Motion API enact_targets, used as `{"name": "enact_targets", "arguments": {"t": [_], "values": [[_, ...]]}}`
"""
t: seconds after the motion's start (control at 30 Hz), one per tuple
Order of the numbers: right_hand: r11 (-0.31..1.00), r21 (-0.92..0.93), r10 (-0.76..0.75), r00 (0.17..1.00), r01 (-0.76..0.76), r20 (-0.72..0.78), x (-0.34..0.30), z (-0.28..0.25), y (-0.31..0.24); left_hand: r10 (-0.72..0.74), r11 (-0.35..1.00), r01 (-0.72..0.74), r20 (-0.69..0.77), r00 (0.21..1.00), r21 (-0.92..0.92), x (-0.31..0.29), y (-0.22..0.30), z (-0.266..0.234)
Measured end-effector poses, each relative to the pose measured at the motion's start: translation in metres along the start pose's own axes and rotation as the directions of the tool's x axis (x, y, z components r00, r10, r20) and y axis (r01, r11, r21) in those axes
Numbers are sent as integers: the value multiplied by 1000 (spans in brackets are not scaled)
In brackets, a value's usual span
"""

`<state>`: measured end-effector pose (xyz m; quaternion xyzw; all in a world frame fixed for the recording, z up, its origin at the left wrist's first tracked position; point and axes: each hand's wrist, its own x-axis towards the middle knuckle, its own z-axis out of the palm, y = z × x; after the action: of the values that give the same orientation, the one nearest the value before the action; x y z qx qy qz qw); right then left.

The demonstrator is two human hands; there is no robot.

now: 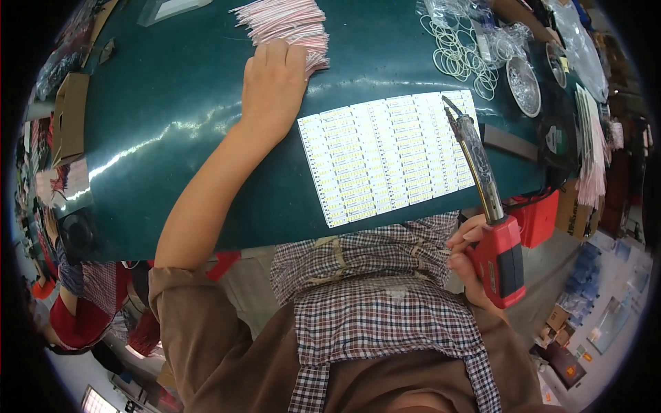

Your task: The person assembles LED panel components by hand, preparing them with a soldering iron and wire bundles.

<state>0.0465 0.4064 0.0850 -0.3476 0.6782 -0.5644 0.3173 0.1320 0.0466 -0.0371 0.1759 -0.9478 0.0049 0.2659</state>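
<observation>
The left hand (275, 86) reaches up across the table with its back to the camera, knuckles bent over the near end of a thick heap of thin pink and white wires (282, 24). The fingertips are hidden, so I cannot tell whether they pinch any wire or only rest there. The right hand (469, 265), low and close to the body, grasps a red and black soldering gun (499, 265), its fingers partly hidden by the handle. The gun's long metal barrel points up and away, its bent dark tip over the far right part of a white sheet of circuit boards (392, 158); whether the tip touches it I cannot tell. The sheet lies flat and a little askew near the front edge of the green table (172, 186), with the wire heap beyond it to the left.

Past the sheet on the right are a dark flat bar (509, 142), an oval dish (523, 86), pale thin loops (454, 51) and crumpled clear plastic (509, 41). A red box (537, 217) stands beside the gun, below the tabletop. The person wears a checked apron (389, 316). At the left rim are a cardboard box (70, 118) and, lower down, a co-worker in red (82, 320)
</observation>
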Motion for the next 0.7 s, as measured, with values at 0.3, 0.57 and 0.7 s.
{"name": "enact_targets", "arguments": {"t": [0.3, 0.57, 0.7], "values": [[977, -180, -92, 989, 111, 114, -4, 1, 0, -185, 952, 71, -376, 908, -298, 1, -1, -18], [996, -79, -41, 999, 43, 28, 2, 8, -3, -584, 289, 175, -28, 811, -941, -39, 0, -47], [998, -63, -6, 999, 8, 33, 4, 11, -1, -572, 260, 318, 120, 811, -912, -53, 3, -50]]}}
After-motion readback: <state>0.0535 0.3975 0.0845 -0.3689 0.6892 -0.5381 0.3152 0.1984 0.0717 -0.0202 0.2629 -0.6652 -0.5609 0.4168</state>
